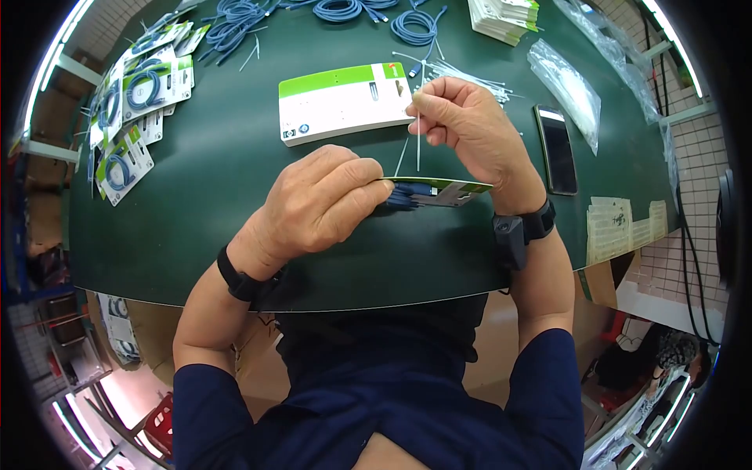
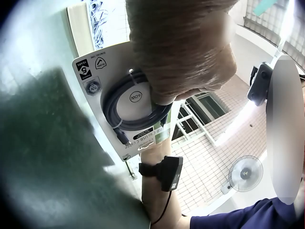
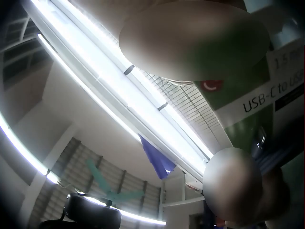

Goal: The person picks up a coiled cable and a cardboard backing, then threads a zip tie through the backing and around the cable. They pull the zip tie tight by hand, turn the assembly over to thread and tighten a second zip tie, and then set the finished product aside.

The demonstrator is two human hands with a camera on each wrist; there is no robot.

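My left hand (image 1: 313,200) grips one end of a cable packaging card (image 1: 462,190), held nearly edge-on above the table's front part. A coiled blue USB-C cable (image 2: 114,107) lies against the card's face in the left wrist view, with a thin tie across the top of the coil. Above the card, my right hand (image 1: 475,129) pinches a white cable tie (image 1: 418,145) between thumb and forefinger, its tail hanging down. Just beyond both hands lies a stack of green and white cards (image 1: 337,102). Another thin tie (image 1: 402,157) shows behind the held card.
Loose white cable ties (image 1: 478,84) lie beyond my right hand. Coiled blue cables (image 1: 413,27) line the far side. Carded cables (image 1: 145,86) pile up at left. A phone (image 1: 556,149), a plastic bag (image 1: 565,86) and another card stack (image 1: 503,19) occupy the right.
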